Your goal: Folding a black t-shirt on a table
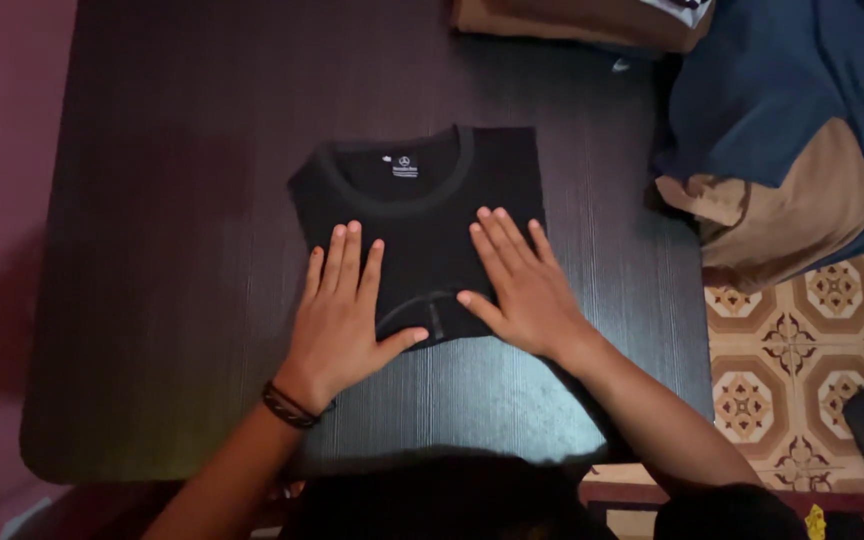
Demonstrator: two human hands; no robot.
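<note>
Both my hands lie flat, fingers spread and grasping nothing, on a folded black shirt (422, 215) at the middle of the dark worktop (172, 200): left hand (342, 320) at seven o'clock, right hand (522, 290) at five. Heaped clothes (782, 140) sit at two o'clock.

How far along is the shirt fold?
Done: the black T-shirt lies folded into a compact rectangle on the dark table, collar up at the far edge. In hand: the left hand and right hand press flat on its near half. Left: apparently the blue and tan clothes heaped at the right edge, plus brown fabric at the far edge.
</note>
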